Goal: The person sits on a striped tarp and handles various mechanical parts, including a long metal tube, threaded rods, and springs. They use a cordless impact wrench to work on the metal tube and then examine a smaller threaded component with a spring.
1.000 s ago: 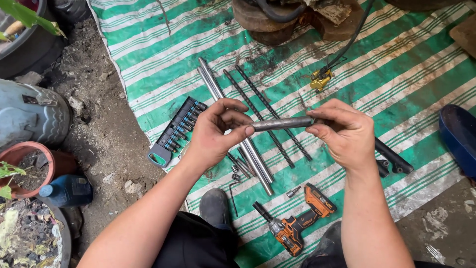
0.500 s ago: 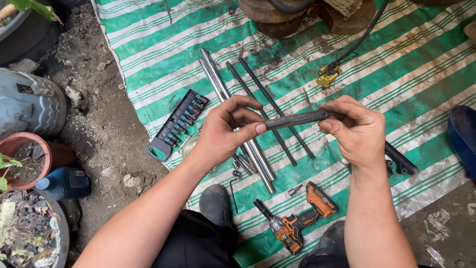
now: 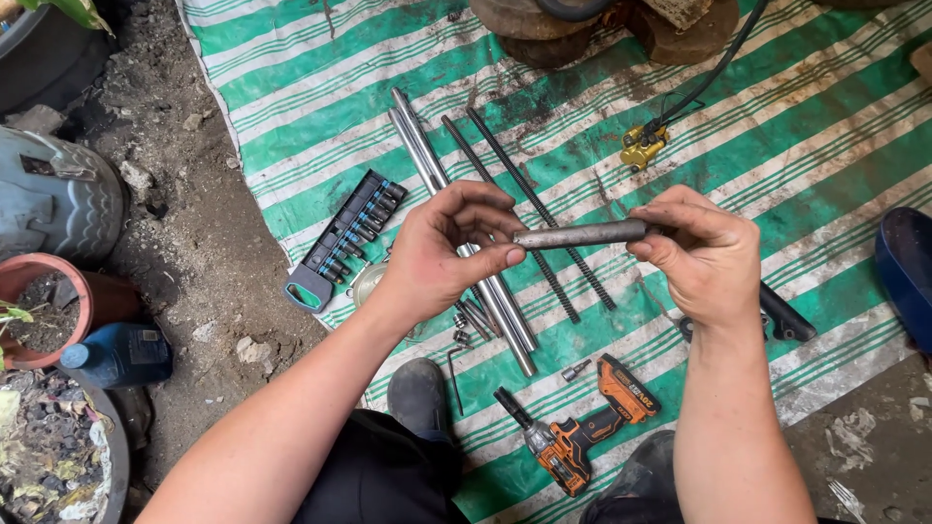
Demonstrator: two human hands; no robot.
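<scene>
I hold a short grey metal tube (image 3: 581,235) level in front of me, above a green-and-white striped tarp (image 3: 777,126). My left hand (image 3: 447,252) pinches its left end between thumb and fingers. My right hand (image 3: 701,254) grips its right end. On the tarp beneath lie two long shiny steel tubes (image 3: 456,218) and two long dark coil springs (image 3: 529,209), side by side and running diagonally. Small metal parts (image 3: 466,325) sit near the tubes' near ends.
A black holder of sockets (image 3: 345,238) lies left on the tarp. An orange-and-black cordless impact driver (image 3: 578,432) rests near my knees. A yellow brake caliper (image 3: 643,146) with its hose lies further back, a black part (image 3: 784,315) to the right. Flowerpots (image 3: 39,301) and a blue bottle (image 3: 116,354) stand on dirt at left.
Both hands have kept hold of the grey tube, which has tilted slightly as the fingers of my left hand shifted on its end. The view has drifted a little.
</scene>
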